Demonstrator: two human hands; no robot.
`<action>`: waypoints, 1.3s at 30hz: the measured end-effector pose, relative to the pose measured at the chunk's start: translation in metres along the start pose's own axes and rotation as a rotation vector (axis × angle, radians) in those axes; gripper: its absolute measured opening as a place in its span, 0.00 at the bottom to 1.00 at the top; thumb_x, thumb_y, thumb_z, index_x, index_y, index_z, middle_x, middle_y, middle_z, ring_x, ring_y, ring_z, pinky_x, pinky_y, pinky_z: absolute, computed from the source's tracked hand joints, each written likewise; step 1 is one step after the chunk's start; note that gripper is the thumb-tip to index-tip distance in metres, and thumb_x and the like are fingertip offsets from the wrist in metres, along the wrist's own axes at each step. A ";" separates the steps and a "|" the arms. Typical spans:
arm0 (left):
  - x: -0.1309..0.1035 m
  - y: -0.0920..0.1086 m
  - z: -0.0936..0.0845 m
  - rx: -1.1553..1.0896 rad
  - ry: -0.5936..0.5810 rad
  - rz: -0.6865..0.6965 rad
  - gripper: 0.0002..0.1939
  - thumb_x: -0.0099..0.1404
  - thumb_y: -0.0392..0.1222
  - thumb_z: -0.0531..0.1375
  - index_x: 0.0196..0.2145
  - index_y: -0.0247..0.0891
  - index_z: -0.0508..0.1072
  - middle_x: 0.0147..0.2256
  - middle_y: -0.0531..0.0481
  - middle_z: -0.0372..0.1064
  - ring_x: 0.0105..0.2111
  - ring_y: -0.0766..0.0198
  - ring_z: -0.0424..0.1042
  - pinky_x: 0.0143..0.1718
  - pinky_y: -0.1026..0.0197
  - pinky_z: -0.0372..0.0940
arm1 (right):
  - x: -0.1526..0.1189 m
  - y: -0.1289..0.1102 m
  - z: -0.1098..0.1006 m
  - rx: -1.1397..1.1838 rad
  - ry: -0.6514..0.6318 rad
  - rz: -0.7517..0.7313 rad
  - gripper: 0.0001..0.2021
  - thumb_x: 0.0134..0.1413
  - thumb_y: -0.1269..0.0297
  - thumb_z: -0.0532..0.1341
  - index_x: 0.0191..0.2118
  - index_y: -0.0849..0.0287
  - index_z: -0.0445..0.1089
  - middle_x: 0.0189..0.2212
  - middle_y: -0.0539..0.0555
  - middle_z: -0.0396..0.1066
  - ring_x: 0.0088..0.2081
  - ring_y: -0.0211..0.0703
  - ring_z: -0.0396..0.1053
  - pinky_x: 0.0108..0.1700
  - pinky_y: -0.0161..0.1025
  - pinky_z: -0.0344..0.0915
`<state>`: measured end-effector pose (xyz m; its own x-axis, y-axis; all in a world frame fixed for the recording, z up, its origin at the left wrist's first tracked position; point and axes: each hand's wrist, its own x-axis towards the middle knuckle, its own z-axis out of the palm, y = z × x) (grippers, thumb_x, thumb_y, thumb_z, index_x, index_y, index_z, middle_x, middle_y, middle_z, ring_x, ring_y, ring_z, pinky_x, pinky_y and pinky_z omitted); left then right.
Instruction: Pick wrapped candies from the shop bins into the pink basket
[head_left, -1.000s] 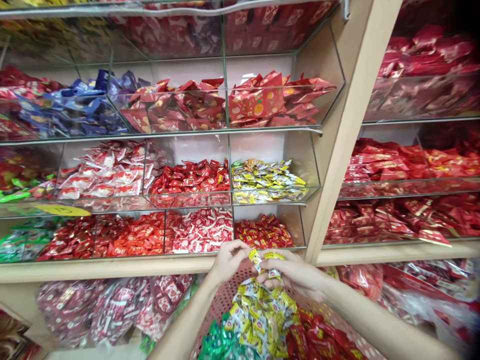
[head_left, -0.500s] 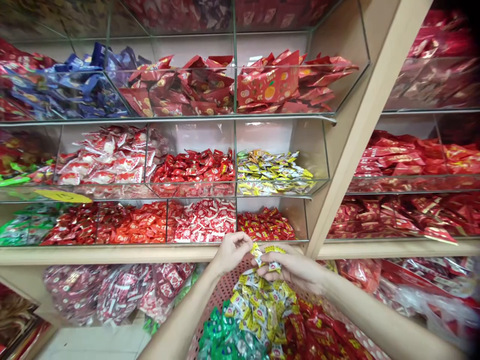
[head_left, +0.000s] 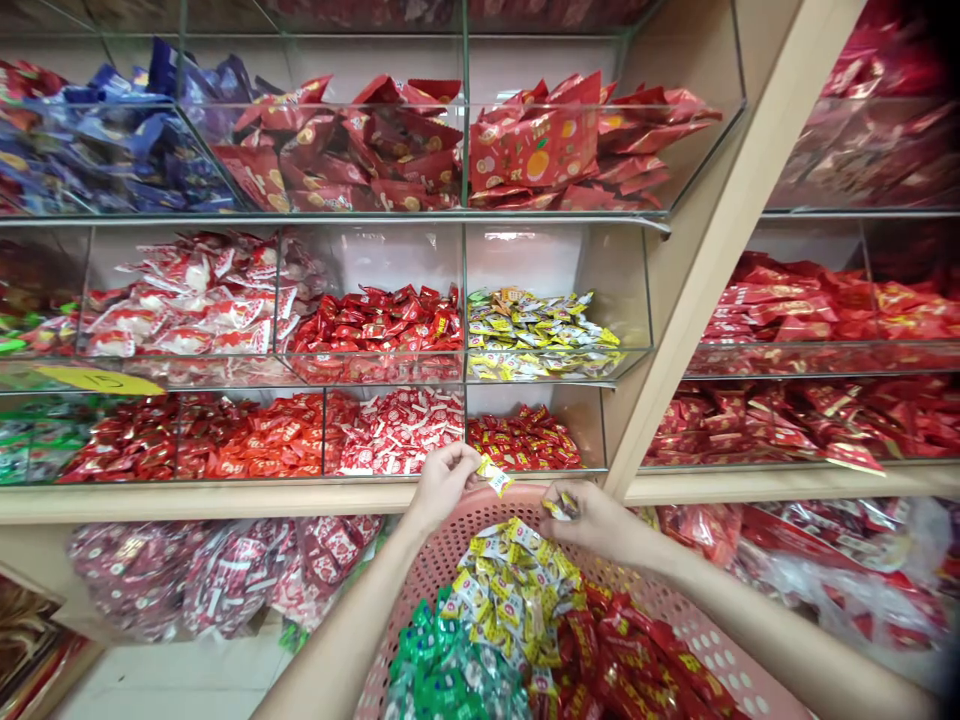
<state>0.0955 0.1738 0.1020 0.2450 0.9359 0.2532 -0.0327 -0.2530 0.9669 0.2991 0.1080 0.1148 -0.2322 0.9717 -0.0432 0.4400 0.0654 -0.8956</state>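
In the head view, a pink basket (head_left: 442, 550) with round holes in its wall sits low in front of the person, the two bare hands at its far rim. The left hand (head_left: 442, 488), by the left part of that rim, pinches one wrapped sweet (head_left: 496, 478) by its end between thumb and fingers; the sweet is yellow and white and shows just above the basket's far rim. The right hand (head_left: 596, 525), over the right part of the rim, has its fingers curled round a yellow wrapper (head_left: 561, 507), partly hidden, so how many it holds cannot be told. Inside the basket, a heap of yellow-and-white sweets (head_left: 517, 585) lies in the middle, touching green sweets (head_left: 450, 660) on the basket's left side and long red sweets (head_left: 630, 655) on its right. Beyond the basket rises a shelf (head_left: 225, 502) with clear-fronted bins: straight behind the basket, one holds small red sweets (head_left: 525, 440), and the bin over that holds more yellow sweets (head_left: 540, 325). Blue packets (head_left: 127, 140) lie in a higher bin, beyond the basket to the left, and a yellow tag (head_left: 97, 380) hangs below them. Under the shelf, left of the basket, are filled plastic bags (head_left: 232, 580).
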 end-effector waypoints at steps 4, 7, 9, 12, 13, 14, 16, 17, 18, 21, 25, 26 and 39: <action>0.001 0.001 0.000 -0.035 0.025 -0.022 0.06 0.52 0.40 0.56 0.24 0.35 0.68 0.19 0.56 0.62 0.20 0.71 0.62 0.22 0.69 0.57 | -0.004 0.005 0.002 -0.430 0.074 -0.206 0.04 0.46 0.68 0.58 0.31 0.60 0.66 0.30 0.51 0.70 0.35 0.42 0.66 0.38 0.37 0.61; 0.000 0.003 0.001 -0.025 0.035 -0.022 0.05 0.52 0.40 0.56 0.23 0.35 0.68 0.19 0.56 0.62 0.20 0.71 0.61 0.21 0.69 0.56 | -0.008 -0.003 0.017 -0.686 0.056 -0.210 0.09 0.46 0.73 0.56 0.36 0.61 0.66 0.39 0.57 0.70 0.41 0.46 0.66 0.41 0.38 0.60; 0.000 0.003 0.001 -0.026 0.038 -0.024 0.06 0.52 0.40 0.56 0.23 0.35 0.68 0.18 0.56 0.62 0.20 0.71 0.61 0.20 0.69 0.56 | -0.009 -0.009 0.028 -0.836 0.037 -0.244 0.11 0.47 0.75 0.55 0.39 0.61 0.65 0.42 0.59 0.68 0.44 0.47 0.66 0.42 0.39 0.61; 0.001 0.000 0.000 -0.033 0.044 -0.024 0.06 0.53 0.40 0.56 0.23 0.35 0.68 0.18 0.57 0.61 0.19 0.72 0.60 0.20 0.70 0.55 | -0.006 -0.013 0.040 -0.991 0.019 -0.285 0.10 0.50 0.76 0.54 0.38 0.61 0.65 0.41 0.59 0.68 0.43 0.49 0.66 0.38 0.39 0.62; 0.001 0.000 0.000 -0.032 0.045 -0.019 0.06 0.53 0.40 0.56 0.23 0.35 0.67 0.18 0.57 0.60 0.19 0.72 0.60 0.20 0.70 0.55 | -0.004 -0.013 0.042 -1.028 0.016 -0.295 0.09 0.50 0.76 0.54 0.38 0.61 0.65 0.40 0.59 0.68 0.43 0.49 0.66 0.37 0.39 0.62; 0.002 -0.001 0.000 -0.027 0.044 -0.014 0.06 0.54 0.40 0.55 0.23 0.35 0.67 0.18 0.57 0.60 0.19 0.72 0.60 0.20 0.70 0.54 | -0.003 -0.012 0.044 -1.058 0.015 -0.305 0.08 0.51 0.75 0.54 0.37 0.61 0.65 0.40 0.59 0.68 0.43 0.49 0.66 0.36 0.39 0.62; 0.002 -0.002 0.000 -0.020 0.039 -0.009 0.07 0.54 0.40 0.55 0.23 0.35 0.67 0.18 0.57 0.61 0.20 0.72 0.60 0.20 0.70 0.55 | -0.001 -0.010 0.046 -1.102 0.024 -0.321 0.06 0.52 0.74 0.55 0.37 0.60 0.66 0.39 0.58 0.68 0.42 0.50 0.67 0.35 0.38 0.63; 0.002 -0.003 0.000 -0.021 0.038 -0.011 0.07 0.54 0.40 0.55 0.23 0.35 0.67 0.18 0.57 0.61 0.19 0.72 0.60 0.20 0.70 0.55 | 0.000 -0.009 0.047 -1.119 0.034 -0.326 0.05 0.53 0.72 0.56 0.37 0.60 0.65 0.39 0.58 0.68 0.42 0.50 0.67 0.34 0.38 0.63; 0.002 -0.002 0.000 -0.023 0.037 -0.015 0.06 0.54 0.40 0.55 0.23 0.35 0.67 0.18 0.57 0.61 0.19 0.72 0.60 0.20 0.70 0.55 | 0.001 -0.008 0.047 -1.135 0.044 -0.327 0.04 0.54 0.70 0.56 0.37 0.60 0.65 0.38 0.57 0.68 0.42 0.50 0.67 0.34 0.39 0.63; 0.001 -0.002 0.000 -0.028 0.041 -0.024 0.05 0.53 0.39 0.56 0.23 0.35 0.68 0.18 0.57 0.61 0.19 0.72 0.60 0.20 0.69 0.55 | 0.001 -0.006 0.048 -1.166 0.071 -0.330 0.05 0.56 0.65 0.56 0.36 0.60 0.66 0.37 0.57 0.68 0.41 0.50 0.67 0.33 0.39 0.64; 0.002 -0.002 0.000 -0.018 0.038 -0.021 0.06 0.53 0.40 0.56 0.23 0.35 0.68 0.17 0.57 0.61 0.19 0.72 0.60 0.20 0.69 0.55 | 0.001 -0.003 0.051 -1.179 0.116 -0.373 0.07 0.56 0.62 0.58 0.36 0.60 0.65 0.36 0.56 0.68 0.40 0.49 0.68 0.32 0.39 0.64; 0.002 -0.002 0.000 -0.018 0.039 -0.021 0.06 0.53 0.40 0.56 0.23 0.35 0.68 0.17 0.57 0.61 0.19 0.72 0.60 0.20 0.69 0.55 | 0.001 -0.001 0.052 -1.180 0.132 -0.388 0.08 0.55 0.61 0.58 0.36 0.60 0.65 0.35 0.55 0.68 0.39 0.48 0.68 0.32 0.39 0.64; 0.000 0.003 0.000 -0.005 0.049 -0.049 0.06 0.52 0.40 0.55 0.23 0.35 0.68 0.17 0.57 0.62 0.18 0.71 0.60 0.20 0.69 0.54 | 0.002 0.015 0.059 -1.187 0.346 -0.581 0.19 0.52 0.45 0.56 0.30 0.59 0.63 0.29 0.54 0.66 0.32 0.46 0.66 0.29 0.39 0.61</action>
<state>0.0958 0.1734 0.1049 0.1989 0.9579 0.2071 -0.0267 -0.2060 0.9782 0.2537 0.0971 0.0752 -0.4878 0.7328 0.4744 0.8683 0.4634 0.1769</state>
